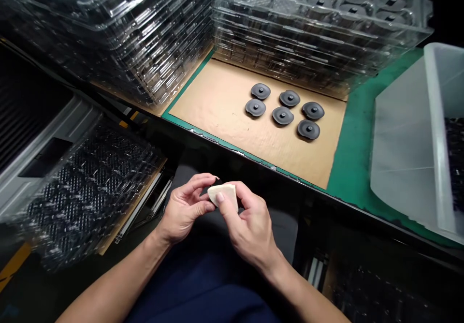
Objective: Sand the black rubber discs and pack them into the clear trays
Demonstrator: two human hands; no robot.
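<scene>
My right hand pinches a cream-coloured pad, its thumb pressed flat on the front face and its fingers behind. Close against the pad's left side, my left hand has its thumb and fingers curled toward each other. A dark edge shows between those fingertips and the pad, but most of whatever is there is hidden. Beyond my hands, several dark rounded discs, each with a small central stub, lie in two rows on a sheet of brown cardboard.
Tall stacks of clear plastic trays stand at the back and left of the green bench. A translucent bin with dark parts sits at right. Lower left are more clear trays. The bench's front edge lies just beyond my hands.
</scene>
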